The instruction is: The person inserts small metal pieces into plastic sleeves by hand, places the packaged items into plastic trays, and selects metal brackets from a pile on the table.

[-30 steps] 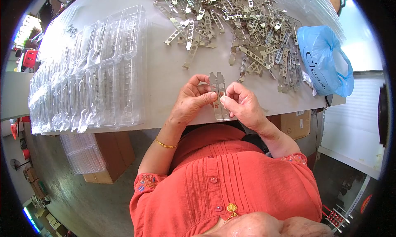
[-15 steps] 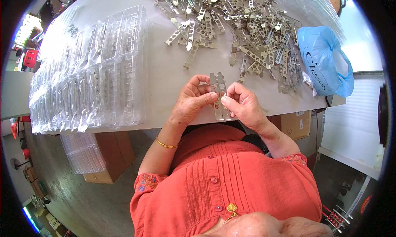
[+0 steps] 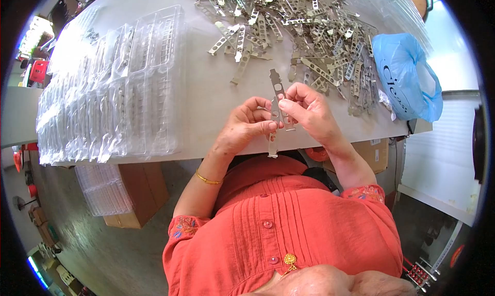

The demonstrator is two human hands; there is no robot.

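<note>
My left hand (image 3: 247, 125) pinches a slotted metal bracket (image 3: 273, 147) between thumb and fingers, its lower end hanging near the table's front edge. In my right hand (image 3: 309, 113), thumb and fingers are closed on a second metal bracket (image 3: 276, 79) with round holes, which stands higher and leans slightly to the left. The two brackets overlap between my hands; whether they touch there I cannot tell. Beyond my hands lies a large loose pile of similar metal brackets (image 3: 330, 64).
Stacked clear plastic trays (image 3: 178, 89) with brackets in them cover the left of the table (image 3: 206, 105). A blue plastic bag (image 3: 399, 64) sits at the right. Below the table are cardboard boxes (image 3: 142, 193), one with clear trays beside it.
The two brackets were side by side and level. My right hand has moved up and away with one bracket, while the left one has dropped slightly lower.
</note>
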